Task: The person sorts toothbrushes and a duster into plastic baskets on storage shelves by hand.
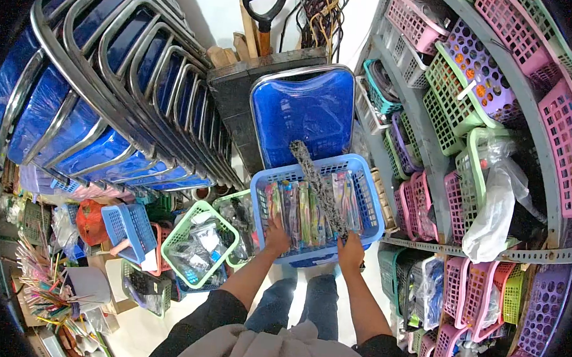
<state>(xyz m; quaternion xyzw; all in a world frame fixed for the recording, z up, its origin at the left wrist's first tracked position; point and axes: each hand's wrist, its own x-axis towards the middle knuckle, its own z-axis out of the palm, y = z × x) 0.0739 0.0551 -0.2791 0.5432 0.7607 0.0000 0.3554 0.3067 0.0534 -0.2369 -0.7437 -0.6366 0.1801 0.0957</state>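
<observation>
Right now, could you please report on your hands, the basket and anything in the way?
Right hand holding fluffy duster. Left hand beside packets. Duster slants across blue basket.

Grey rod (319, 191), slanting across blue basket (370, 192)

Blue at the centre, pastels towards three

The middle basket (370, 184) is periwinkle blue; its packets (307, 210) mix pink, green and yellow; the strip (315, 184) across them is mottled black and grey; at twelve, a glossy royal-blue chair (301, 116); at ten, blue-and-silver stacked chairs (128, 68); at eight, a pale-green basket (198, 275); at two, a purple basket (479, 76) patterned with round holes; at three, a whitish bag (494, 213).
</observation>
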